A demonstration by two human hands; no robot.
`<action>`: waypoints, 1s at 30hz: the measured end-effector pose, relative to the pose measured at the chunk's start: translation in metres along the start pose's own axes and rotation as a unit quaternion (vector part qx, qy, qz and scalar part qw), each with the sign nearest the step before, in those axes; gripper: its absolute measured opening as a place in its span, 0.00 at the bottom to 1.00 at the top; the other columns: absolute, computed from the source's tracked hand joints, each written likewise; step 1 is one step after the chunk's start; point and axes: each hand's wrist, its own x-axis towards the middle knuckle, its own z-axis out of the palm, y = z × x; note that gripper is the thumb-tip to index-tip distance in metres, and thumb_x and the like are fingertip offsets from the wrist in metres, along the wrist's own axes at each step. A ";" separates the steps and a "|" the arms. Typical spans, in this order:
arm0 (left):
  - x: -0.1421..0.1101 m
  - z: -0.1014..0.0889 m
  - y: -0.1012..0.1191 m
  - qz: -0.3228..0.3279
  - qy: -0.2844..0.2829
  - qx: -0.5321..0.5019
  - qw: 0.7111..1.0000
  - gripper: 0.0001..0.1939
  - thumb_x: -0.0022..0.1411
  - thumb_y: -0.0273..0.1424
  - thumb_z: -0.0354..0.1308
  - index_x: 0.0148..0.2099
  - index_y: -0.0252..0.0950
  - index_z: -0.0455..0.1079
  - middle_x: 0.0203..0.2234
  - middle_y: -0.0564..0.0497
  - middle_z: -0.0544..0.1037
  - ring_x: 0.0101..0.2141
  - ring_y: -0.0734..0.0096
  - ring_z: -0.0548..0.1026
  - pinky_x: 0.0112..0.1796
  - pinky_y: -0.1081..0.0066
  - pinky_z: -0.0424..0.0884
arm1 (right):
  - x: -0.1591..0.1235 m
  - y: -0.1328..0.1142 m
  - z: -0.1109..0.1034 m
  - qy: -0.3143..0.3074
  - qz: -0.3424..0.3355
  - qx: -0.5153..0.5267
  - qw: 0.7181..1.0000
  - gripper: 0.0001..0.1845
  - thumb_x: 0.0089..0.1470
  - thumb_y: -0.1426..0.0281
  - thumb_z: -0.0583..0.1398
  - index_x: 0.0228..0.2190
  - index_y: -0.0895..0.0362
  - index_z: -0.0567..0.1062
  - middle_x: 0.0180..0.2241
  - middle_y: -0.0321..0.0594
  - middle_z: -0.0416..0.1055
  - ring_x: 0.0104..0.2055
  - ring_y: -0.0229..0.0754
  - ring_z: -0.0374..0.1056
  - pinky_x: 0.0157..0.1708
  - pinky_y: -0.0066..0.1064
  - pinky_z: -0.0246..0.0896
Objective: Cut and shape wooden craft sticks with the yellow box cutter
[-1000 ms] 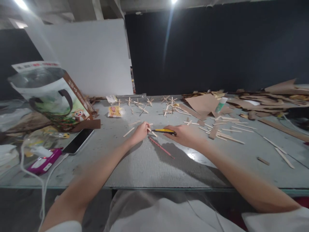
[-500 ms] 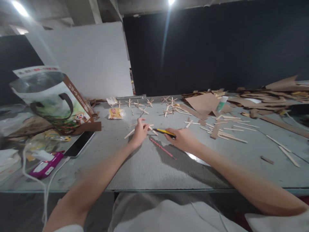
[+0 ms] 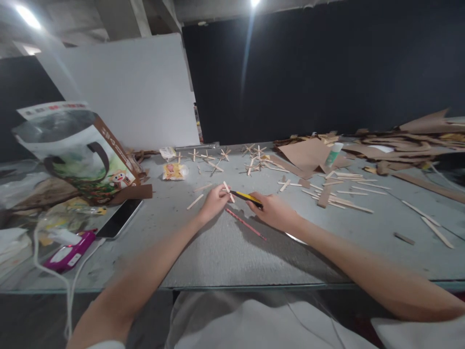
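Purple plastic covers a small device (image 3: 70,251), well to the left of and nearer than the fingers of the left hand (image 3: 212,202); a dark-screened phone (image 3: 119,219) lies just beyond it. Just nearer than the fingers, between both hands, a thin pink rod (image 3: 246,224) lies slantwise on the grey bench (image 3: 218,261). The left fingers are closed on a pale wooden piece (image 3: 226,186); whether it is one stick or several joined, I cannot tell. The right hand (image 3: 271,209) has its fingers wrapped round a yellow-and-black cutter (image 3: 247,196), its tip at the wood, contact unclear. One loose stick (image 3: 195,202) lies just left of the left fingers. Right of the right fingers spread more sticks (image 3: 354,206) and a brown strip (image 3: 324,196). Beyond the fingers lie a yellow packet (image 3: 173,171), crossed-stick shapes (image 3: 217,166) and, further right, a green-and-white tube (image 3: 333,155) by brown cardboard (image 3: 305,154).
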 end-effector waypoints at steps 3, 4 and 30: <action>-0.004 0.001 0.002 0.004 -0.021 -0.002 1.000 0.19 0.57 0.27 0.66 0.51 0.37 0.72 0.31 0.49 0.86 0.35 0.63 0.84 0.36 0.70 0.75 | -0.001 0.001 0.000 0.016 0.000 0.034 0.999 0.21 0.73 0.60 0.52 0.55 0.56 0.79 0.33 0.46 0.83 0.30 0.46 0.75 0.27 0.30 0.47; -0.005 0.001 0.002 0.006 -0.021 0.001 1.000 0.20 0.56 0.26 0.66 0.52 0.37 0.72 0.31 0.49 0.86 0.35 0.62 0.85 0.37 0.69 0.76 | -0.002 0.001 0.000 0.022 -0.003 0.049 0.999 0.23 0.73 0.60 0.52 0.59 0.55 0.77 0.33 0.45 0.83 0.30 0.46 0.75 0.28 0.30 0.49; -0.020 0.011 0.019 0.040 0.024 0.139 0.989 0.21 0.57 0.18 0.59 0.52 0.39 0.70 0.30 0.51 0.85 0.36 0.63 0.85 0.43 0.67 0.77 | -0.012 -0.001 0.006 0.066 -0.085 0.188 0.976 0.31 0.69 0.63 0.51 0.66 0.57 0.76 0.23 0.39 0.75 0.17 0.36 0.51 0.22 0.28 0.44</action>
